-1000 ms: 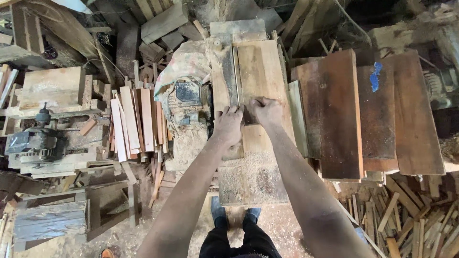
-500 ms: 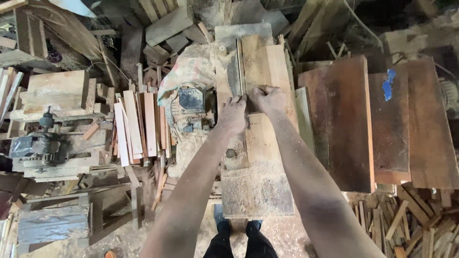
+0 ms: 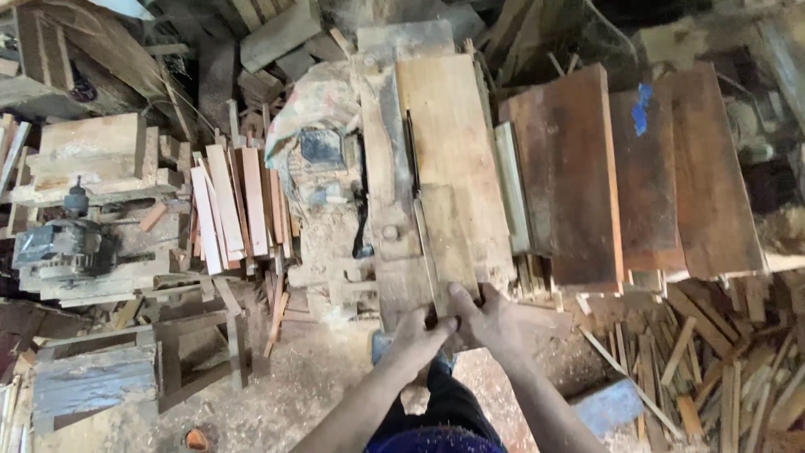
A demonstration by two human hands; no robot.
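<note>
I stand at the near end of a long, dusty wooden machine table (image 3: 449, 117). A pale narrow board (image 3: 449, 243) lies on it lengthwise, next to a thin dark upright fence or blade (image 3: 413, 184). My left hand (image 3: 419, 334) and my right hand (image 3: 488, 319) meet at the board's near end, fingers curled over its edge. The two hands touch each other. My legs show below them.
Reddish planks (image 3: 570, 176) and wider ones with a blue mark (image 3: 692, 168) are stacked right of the table. Short slats (image 3: 235, 205) and a sack-covered machine (image 3: 317, 143) sit to the left, a motor (image 3: 63, 247) farther left. Offcuts (image 3: 713, 369) litter the sawdust floor.
Both hands have drawn back toward my body, from the middle of the table to its near end. The board's near end has come back with them.
</note>
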